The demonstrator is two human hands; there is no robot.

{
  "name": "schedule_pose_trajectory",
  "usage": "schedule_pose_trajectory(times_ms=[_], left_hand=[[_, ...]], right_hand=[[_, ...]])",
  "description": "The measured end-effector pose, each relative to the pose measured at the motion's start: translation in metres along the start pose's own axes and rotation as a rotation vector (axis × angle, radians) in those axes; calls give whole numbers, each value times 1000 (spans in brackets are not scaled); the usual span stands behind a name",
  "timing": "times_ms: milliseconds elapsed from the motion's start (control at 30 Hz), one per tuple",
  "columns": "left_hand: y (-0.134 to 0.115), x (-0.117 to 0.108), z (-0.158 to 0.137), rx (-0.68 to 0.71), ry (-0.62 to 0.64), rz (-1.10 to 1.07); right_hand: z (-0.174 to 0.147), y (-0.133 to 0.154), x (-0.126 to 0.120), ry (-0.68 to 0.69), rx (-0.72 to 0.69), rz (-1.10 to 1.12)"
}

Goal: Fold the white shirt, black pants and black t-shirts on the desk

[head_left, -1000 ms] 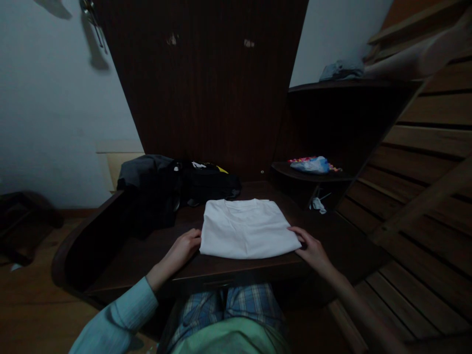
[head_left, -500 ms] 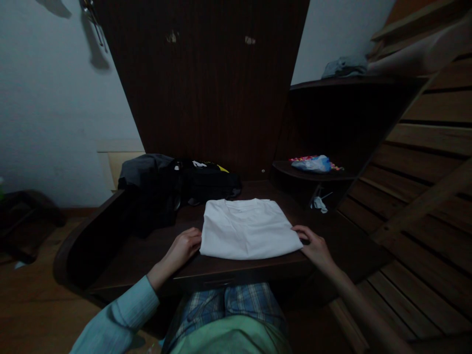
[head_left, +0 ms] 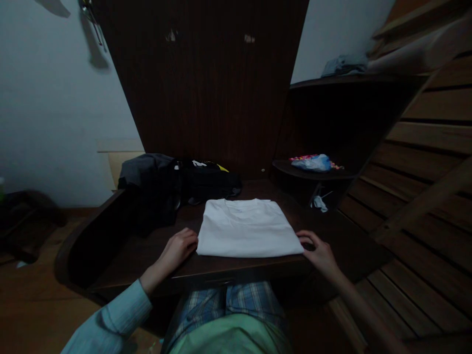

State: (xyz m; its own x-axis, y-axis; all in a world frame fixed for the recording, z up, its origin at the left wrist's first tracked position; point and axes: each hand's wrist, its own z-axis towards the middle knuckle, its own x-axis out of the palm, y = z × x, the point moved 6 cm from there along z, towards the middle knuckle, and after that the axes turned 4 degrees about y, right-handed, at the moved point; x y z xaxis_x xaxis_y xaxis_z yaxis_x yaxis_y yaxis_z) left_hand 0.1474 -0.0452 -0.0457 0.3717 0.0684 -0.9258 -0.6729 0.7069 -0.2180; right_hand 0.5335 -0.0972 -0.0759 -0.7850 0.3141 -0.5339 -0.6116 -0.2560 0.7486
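**Inspector:** At centre frame, a folded white T-shirt (head_left: pixel 247 228) lies flat on the dark wooden desk (head_left: pixel 147 255), its near edge running close to the desk's front lip. The left hand (head_left: pixel 177 248) rests on the desk, loosely curled against the shirt's lower-left corner. The right hand (head_left: pixel 320 250) sits at the lower-right corner, fingers spread and relaxed, tips touching or just beside the fabric. Neither hand is clamped on anything.

**Second:** Hazards as it stands?

**Inspector:** In my judgement, three. First, the fold sits near the front lip; a drag towards the lower edge of the frame could pull the hem over and let the layers slide apart. Second, the two hands hold opposite corners only; lifting from there without support under the middle would likely let the centre sag and undo the fold. Third, a dark pile of clothing (head_left: pixel 177 184) lies just beyond the shirt's upper-left corner; pushing the shirt up-frame could ruck the collar edge against it.

**Second:** Anything else nearby?

**Inspector:** A small shelf (head_left: pixel 291 169) at right of centre carries a blue and multicoloured packet (head_left: pixel 313 162), well apart from the shirt. Lighting is dim; whether the right fingertips pin the cloth, I cannot tell.
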Motion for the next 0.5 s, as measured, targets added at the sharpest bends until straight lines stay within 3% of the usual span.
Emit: schedule_pose_trajectory(times_ms=[200, 333, 500], left_hand=[[-11, 0, -12, 71, 44, -144], [-14, -2, -12, 94, 49, -125], [-7, -7, -14, 38, -33, -59]], right_hand=[[-8, 7, 9, 145, -19, 24], [-3, 8, 5, 106, -10, -18], [-2, 9, -5, 34, 10, -33]])
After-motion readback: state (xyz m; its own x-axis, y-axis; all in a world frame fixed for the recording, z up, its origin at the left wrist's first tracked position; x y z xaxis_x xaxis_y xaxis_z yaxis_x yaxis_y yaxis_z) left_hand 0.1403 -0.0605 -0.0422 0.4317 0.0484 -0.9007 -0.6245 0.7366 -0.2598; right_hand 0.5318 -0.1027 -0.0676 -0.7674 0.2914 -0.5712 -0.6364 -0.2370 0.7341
